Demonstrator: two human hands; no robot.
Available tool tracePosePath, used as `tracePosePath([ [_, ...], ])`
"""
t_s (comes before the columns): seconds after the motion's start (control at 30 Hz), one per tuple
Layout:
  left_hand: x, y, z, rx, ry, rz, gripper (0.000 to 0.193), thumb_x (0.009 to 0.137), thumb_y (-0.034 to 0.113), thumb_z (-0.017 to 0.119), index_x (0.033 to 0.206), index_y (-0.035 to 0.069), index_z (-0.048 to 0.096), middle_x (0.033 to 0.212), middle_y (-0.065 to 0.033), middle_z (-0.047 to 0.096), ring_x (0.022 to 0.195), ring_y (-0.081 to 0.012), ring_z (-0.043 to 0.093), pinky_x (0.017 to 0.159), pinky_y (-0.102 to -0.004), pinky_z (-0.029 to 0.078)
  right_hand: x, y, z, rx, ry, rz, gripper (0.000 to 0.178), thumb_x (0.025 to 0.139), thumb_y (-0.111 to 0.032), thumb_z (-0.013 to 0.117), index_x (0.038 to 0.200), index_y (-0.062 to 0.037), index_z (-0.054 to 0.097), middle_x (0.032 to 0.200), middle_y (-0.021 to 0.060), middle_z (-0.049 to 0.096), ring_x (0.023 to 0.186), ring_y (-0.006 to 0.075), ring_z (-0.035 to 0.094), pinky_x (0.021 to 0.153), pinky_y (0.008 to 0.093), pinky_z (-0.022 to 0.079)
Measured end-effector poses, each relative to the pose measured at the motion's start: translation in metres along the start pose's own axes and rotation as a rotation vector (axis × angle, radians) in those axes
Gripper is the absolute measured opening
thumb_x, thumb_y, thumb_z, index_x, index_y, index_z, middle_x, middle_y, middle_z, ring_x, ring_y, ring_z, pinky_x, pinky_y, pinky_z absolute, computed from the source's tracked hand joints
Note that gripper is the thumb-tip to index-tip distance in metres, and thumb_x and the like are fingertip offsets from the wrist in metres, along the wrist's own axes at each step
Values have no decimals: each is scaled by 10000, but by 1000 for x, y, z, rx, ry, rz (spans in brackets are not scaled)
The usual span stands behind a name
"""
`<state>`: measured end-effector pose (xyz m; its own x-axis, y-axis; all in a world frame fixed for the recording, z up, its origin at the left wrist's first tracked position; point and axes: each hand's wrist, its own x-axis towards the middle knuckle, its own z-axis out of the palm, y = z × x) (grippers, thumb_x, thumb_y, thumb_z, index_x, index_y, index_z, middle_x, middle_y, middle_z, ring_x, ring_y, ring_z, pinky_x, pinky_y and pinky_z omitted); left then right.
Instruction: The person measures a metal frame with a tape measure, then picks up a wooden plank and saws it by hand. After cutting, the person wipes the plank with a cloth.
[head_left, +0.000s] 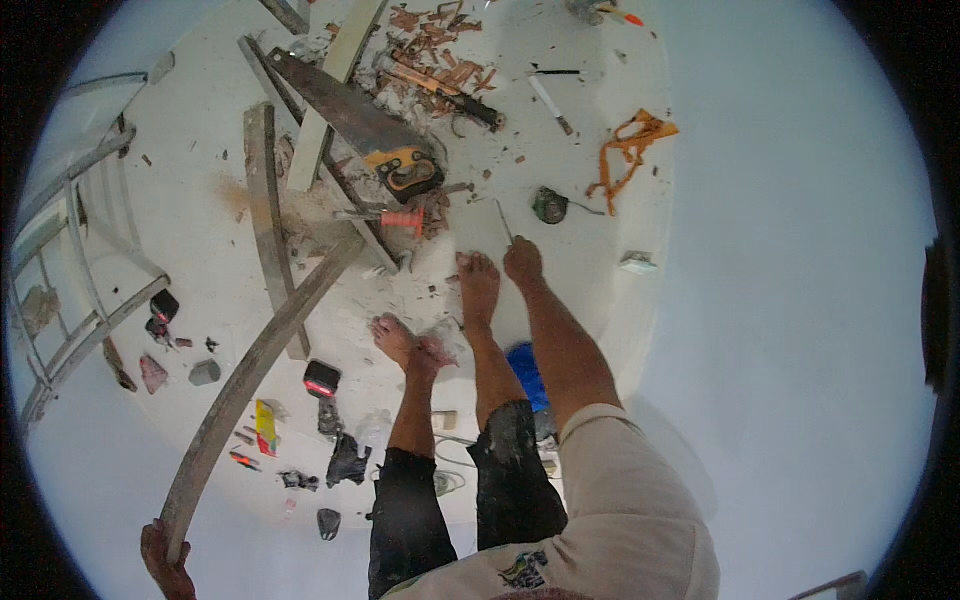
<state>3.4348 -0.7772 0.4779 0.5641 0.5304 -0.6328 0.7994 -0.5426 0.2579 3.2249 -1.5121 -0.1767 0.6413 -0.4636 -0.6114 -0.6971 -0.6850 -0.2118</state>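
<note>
My left hand (168,562), at the lower left, grips the near end of a long wooden timber (245,385). The timber slants up and right, its far end over other lengths of wood (262,180). My right hand (523,262) is closed on a thin, slender tool (503,220) that points away from me; its exact kind is unclear. Ahead of my bare feet, a red-handled tool (402,221) lies close to the timber's far end. Beyond it a handsaw (345,115) with a black and yellow handle rests across the wood.
Wood chips (430,40) surround an orange-and-black tool (445,92) at the back. Right of centre lie a green tape measure (550,205) and an orange cloth strip (630,145). A metal frame (75,240) stands left. Near my legs are a red-and-black battery-like block (321,378) and a yellow packet (265,428).
</note>
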Motion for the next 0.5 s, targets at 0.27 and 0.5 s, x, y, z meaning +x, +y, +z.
tracePosePath([
  [0.27,-43,44,7,30,158,38,529,1015,511,611,1404,155,582,1333,-52,614,1206,-216,589,872,-393,543,37,64,54,-176,76,-212,240,996,-194,527,1106,-33,668,1047,196,710,985,388,715,835,486,594],
  [0.5,-65,68,-34,325,-5,132,604,1050,415,610,1550,99,485,1558,-77,506,1394,-268,500,992,-469,559,78,56,37,-313,-55,-357,246,970,-246,574,1018,-64,732,931,159,734,919,376,735,822,492,609],
])
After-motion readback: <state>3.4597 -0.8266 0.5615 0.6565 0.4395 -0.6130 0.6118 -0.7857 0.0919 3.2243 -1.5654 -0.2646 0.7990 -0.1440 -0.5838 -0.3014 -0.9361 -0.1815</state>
